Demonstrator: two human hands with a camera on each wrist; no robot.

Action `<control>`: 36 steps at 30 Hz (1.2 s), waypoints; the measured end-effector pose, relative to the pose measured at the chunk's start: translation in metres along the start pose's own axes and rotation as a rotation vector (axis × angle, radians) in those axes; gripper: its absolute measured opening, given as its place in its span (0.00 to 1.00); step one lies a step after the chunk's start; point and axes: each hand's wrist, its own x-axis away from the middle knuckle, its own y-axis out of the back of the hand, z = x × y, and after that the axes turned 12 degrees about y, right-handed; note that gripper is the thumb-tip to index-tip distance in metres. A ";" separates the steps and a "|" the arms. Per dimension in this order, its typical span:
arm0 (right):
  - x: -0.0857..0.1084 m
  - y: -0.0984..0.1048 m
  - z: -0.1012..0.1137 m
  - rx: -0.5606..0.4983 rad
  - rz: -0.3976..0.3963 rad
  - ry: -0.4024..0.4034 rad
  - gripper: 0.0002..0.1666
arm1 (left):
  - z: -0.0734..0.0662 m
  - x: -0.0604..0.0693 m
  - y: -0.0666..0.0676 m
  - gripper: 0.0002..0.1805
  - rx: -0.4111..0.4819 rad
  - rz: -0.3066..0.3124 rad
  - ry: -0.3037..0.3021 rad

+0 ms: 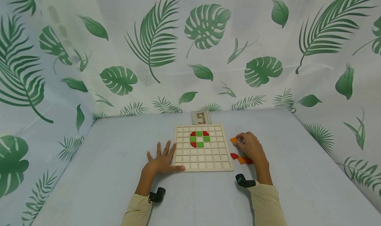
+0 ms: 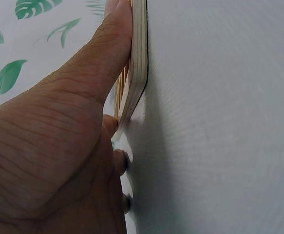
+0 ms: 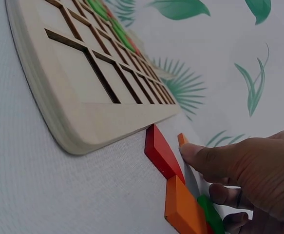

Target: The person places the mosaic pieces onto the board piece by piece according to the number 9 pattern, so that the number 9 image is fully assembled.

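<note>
The right hand [image 1: 252, 147] pinches an orange tile [image 1: 233, 140] right of the grid board [image 1: 212, 158]; the left hand [image 1: 160, 164], fingers spread, touches its left edge.

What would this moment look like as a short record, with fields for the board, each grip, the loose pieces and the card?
Board: light wood grid; three red pieces and four green pieces set around one bare cell
Left grip: fingers spread, thumb over the board's near-left corner
Right grip: pinching an orange piece, right of the board
Loose pieces: red, orange; another red and a green, partly hidden
Card: printed pattern, beyond the board's far edge
</note>
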 end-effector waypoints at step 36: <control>-0.005 -0.012 0.001 -0.030 -0.005 -0.033 0.14 | 0.001 0.000 0.001 0.60 -0.003 0.021 -0.008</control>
